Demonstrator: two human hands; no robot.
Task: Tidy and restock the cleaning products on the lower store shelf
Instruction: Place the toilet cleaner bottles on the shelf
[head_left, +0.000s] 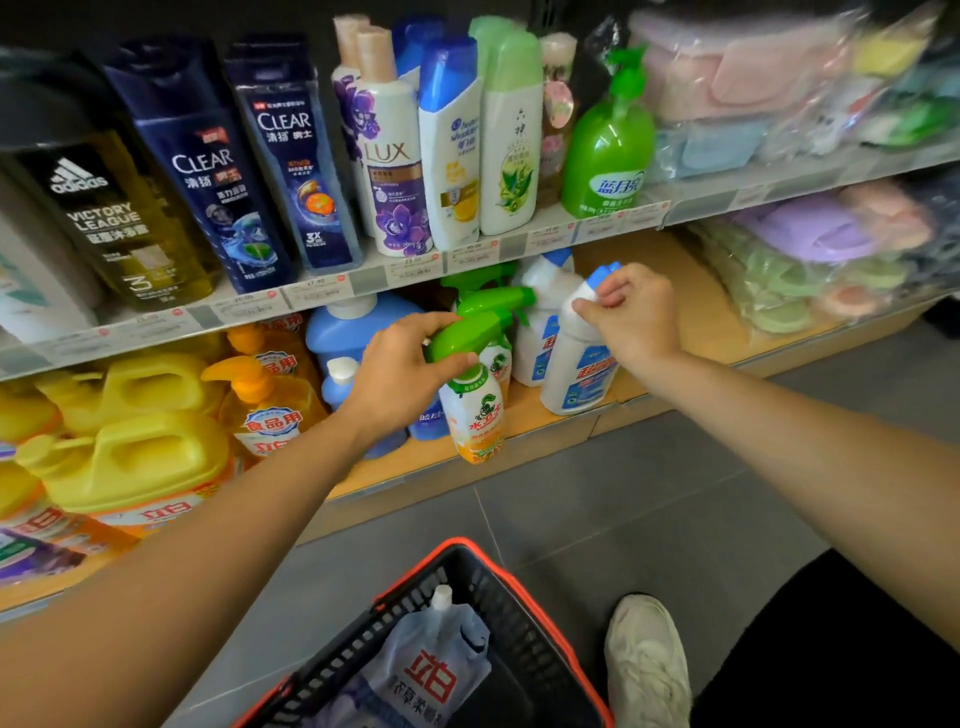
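My left hand (402, 366) grips the green trigger head of a spray bottle (475, 415) with an orange and white label, at the front edge of the lower wooden shelf (675, 291). My right hand (631, 306) holds the neck of a white toilet-cleaner bottle (579, 371) with a blue cap, standing just to the right of the spray bottle. Behind them stand another green-trigger spray bottle (493, 301) and a second white bottle (540, 322).
Yellow jugs (130, 452), an orange pump bottle (265, 405) and blue detergent bottles (348, 332) fill the lower shelf's left. Shampoos line the shelf above. Bagged sponges (810, 270) lie at right. A black and red basket (524, 597) with a refill pouch (431, 670) sits on the floor beside a shoe (649, 660).
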